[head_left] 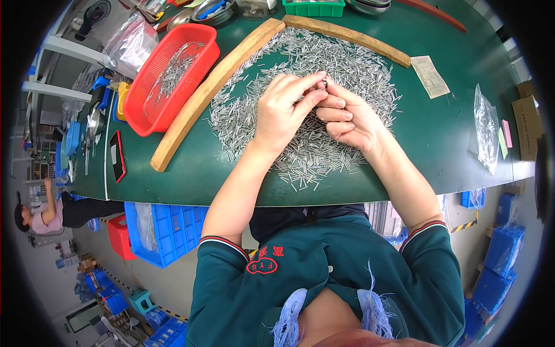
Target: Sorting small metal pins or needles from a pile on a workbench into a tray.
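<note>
My left hand point(287, 107) and my right hand point(350, 118) meet above a wide spread of small silver metal pins point(312, 55) on the green tabletop. Between their fingertips is a small dark metal piece point(325, 83), mostly covered, so its exact kind cannot be made out. The left thumb and index finger pinch toward it from one side. On the other side, the right thumb and index finger close on it, with the remaining right fingers curled inward. Whether pins are also tucked in the right palm is hidden.
Two wooden bars point(217, 95) point(350, 39) meet at an angle behind the pins. Left of them stands a red plastic basket point(134, 107) holding more pins. A phone point(118, 156) lies nearby. A paper slip point(429, 76) and plastic bag point(485, 130) lie to the right.
</note>
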{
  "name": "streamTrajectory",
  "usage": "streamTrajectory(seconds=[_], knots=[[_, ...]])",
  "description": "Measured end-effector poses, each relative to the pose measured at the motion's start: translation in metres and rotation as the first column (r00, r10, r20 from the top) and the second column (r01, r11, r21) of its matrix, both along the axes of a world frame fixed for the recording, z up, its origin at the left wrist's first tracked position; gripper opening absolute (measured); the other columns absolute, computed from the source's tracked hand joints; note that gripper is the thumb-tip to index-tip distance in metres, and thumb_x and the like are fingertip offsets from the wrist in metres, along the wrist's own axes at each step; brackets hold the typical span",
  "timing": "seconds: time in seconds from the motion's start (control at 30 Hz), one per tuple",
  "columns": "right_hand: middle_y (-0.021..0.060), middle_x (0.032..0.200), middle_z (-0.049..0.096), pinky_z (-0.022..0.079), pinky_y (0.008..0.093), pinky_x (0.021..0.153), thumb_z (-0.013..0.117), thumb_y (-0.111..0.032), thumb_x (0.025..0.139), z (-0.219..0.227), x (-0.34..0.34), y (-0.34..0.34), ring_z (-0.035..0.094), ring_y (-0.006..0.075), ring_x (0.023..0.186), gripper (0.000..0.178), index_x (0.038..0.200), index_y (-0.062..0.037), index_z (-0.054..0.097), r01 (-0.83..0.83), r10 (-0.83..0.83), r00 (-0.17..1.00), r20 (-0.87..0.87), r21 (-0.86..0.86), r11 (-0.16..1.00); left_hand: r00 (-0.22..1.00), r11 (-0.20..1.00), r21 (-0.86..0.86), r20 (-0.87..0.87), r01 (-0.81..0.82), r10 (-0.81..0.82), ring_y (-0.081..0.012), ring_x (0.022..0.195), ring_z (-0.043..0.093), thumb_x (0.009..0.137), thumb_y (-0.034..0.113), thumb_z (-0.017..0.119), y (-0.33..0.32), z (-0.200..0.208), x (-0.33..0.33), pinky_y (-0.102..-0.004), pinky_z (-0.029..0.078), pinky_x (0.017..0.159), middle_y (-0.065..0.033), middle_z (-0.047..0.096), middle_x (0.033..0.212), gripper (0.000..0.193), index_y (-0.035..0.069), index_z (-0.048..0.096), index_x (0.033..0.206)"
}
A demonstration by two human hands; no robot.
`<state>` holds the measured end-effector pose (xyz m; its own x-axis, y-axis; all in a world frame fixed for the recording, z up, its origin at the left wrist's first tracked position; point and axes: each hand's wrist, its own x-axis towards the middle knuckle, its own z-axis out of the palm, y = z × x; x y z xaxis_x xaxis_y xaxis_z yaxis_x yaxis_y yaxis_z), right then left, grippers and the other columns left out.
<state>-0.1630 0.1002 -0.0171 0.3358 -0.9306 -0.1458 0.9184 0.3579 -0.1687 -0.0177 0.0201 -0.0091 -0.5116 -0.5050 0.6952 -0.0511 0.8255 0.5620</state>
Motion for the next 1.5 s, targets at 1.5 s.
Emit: streamTrajectory(seconds=[1.5], knots=[[-0.0042, 0.073, 0.042, 0.021, 0.0141, 0.034, 0.052, -0.029, 0.097, 0.007, 0.0065, 0.004, 0.033, 0.0002, 0.05, 0.02, 0.096, -0.0089, 0.052, 0.093, -0.078, 0.971, -0.227, 0.055, 0.994, 0.996, 0.998, 0.021, -0.073, -0.057, 0.058, -0.0145, 0.087, 0.068, 0.088, 0.001, 0.062, -0.0011, -0.0027, 0.0022, -0.0246, 0.054, 0.074, -0.0073, 0.07, 0.094, 0.012, 0.002, 0.066, 0.1]])
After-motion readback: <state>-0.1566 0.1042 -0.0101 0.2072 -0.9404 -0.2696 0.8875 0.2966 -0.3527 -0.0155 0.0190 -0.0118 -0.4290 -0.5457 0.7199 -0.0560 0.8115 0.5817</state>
